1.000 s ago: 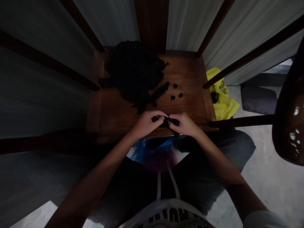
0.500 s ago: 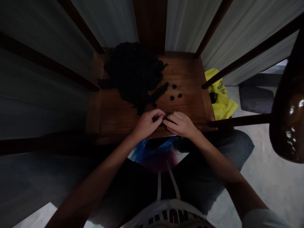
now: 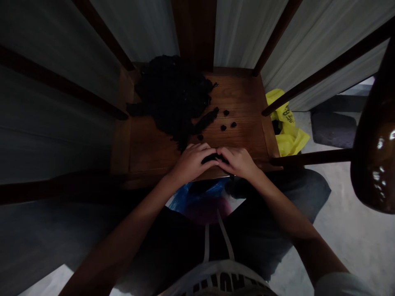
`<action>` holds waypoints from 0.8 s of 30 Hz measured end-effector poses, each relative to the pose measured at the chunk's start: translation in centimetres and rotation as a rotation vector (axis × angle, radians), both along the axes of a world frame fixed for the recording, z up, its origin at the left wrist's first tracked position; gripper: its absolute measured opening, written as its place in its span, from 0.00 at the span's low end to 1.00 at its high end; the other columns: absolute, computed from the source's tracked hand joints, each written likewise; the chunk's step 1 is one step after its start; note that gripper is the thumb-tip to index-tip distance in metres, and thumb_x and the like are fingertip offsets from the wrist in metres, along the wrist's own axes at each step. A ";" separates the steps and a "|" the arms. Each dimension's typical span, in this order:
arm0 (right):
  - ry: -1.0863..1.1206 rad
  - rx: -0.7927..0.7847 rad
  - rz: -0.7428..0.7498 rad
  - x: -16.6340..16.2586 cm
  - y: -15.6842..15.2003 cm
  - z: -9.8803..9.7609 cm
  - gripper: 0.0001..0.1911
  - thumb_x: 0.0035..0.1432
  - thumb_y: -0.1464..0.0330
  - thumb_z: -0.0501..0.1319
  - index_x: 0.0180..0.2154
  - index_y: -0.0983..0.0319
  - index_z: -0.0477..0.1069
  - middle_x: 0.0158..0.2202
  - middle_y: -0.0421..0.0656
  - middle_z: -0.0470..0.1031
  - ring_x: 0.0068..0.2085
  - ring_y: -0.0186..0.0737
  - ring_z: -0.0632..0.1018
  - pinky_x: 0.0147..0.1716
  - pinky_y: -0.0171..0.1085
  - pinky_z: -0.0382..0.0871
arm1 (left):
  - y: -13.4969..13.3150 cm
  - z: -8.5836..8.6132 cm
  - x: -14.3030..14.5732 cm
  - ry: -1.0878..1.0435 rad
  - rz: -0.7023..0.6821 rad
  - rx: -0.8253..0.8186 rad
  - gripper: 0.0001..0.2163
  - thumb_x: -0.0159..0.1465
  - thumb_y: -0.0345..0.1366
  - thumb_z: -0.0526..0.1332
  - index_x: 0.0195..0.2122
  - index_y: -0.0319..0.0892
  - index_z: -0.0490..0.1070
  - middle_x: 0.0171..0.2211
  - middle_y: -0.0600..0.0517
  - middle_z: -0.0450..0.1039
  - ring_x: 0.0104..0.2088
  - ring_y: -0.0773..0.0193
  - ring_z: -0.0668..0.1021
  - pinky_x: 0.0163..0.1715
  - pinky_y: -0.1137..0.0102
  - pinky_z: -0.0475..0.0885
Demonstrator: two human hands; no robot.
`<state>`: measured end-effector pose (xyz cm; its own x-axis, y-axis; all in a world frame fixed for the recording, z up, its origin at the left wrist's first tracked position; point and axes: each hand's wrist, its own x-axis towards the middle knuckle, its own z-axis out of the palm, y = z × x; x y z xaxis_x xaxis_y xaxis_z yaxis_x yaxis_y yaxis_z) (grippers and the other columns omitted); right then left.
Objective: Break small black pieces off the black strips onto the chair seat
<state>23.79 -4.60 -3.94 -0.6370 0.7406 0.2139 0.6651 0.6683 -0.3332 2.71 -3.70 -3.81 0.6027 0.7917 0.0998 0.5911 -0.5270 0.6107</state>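
My left hand [image 3: 194, 161] and my right hand [image 3: 238, 161] meet at the front edge of a wooden chair seat [image 3: 239, 92]. Between them is a black strip [image 3: 210, 158], soft-looking, pinched by the fingers of both hands; a dark end hangs under my right hand. Its exact kind is too dark to make out. Beyond the hands lies a big heap of black, fabric-like pieces [image 3: 173, 96]. A narrow black roll [image 3: 207, 120] sticks out from the heap. Several small black lumps [image 3: 223, 128] are scattered on the wood to its right.
Dark wooden chair bars [image 3: 286, 92] surround the seat. A yellow bag [image 3: 291, 137] stands on the floor at the right, near a glossy brown wooden piece [image 3: 375, 164]. Below the seat edge, between my knees, shows blue plastic [image 3: 180, 199].
Both hands have turned a little and closed in on each other, and more of the black strip now shows between the fingers. The heap and small lumps stay in place.
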 end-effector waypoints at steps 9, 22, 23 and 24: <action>0.243 -0.469 -0.025 0.5 0.5 1.4 0.09 0.63 0.64 0.57 0.44 0.60 0.67 0.26 0.35 0.68 0.25 0.29 0.68 0.27 0.30 0.57 | 0.1 -0.4 -0.1 0.052 -0.050 0.095 0.11 0.69 0.42 0.54 0.44 0.45 0.73 0.37 0.51 0.70 0.40 0.61 0.72 0.42 0.64 0.61; 0.113 -0.435 0.029 0.0 0.7 1.3 0.09 0.61 0.66 0.56 0.29 0.62 0.67 0.26 0.38 0.68 0.28 0.31 0.66 0.30 0.33 0.53 | -0.5 0.2 0.5 0.065 -0.120 0.120 0.10 0.68 0.35 0.52 0.32 0.41 0.70 0.32 0.52 0.65 0.35 0.63 0.69 0.40 0.64 0.61; 0.107 -0.445 0.031 0.1 0.9 1.2 0.11 0.60 0.66 0.56 0.27 0.63 0.67 0.25 0.37 0.66 0.27 0.31 0.65 0.30 0.33 0.53 | -0.5 0.2 0.7 0.064 -0.124 0.118 0.09 0.67 0.34 0.53 0.31 0.41 0.69 0.31 0.52 0.64 0.35 0.63 0.68 0.39 0.64 0.61; 0.116 -0.466 0.032 0.1 1.1 1.0 0.11 0.60 0.66 0.55 0.26 0.63 0.67 0.23 0.37 0.65 0.26 0.30 0.64 0.30 0.33 0.53 | -0.5 0.1 0.9 0.052 -0.122 0.111 0.08 0.66 0.34 0.54 0.30 0.41 0.68 0.30 0.53 0.64 0.34 0.63 0.68 0.39 0.64 0.60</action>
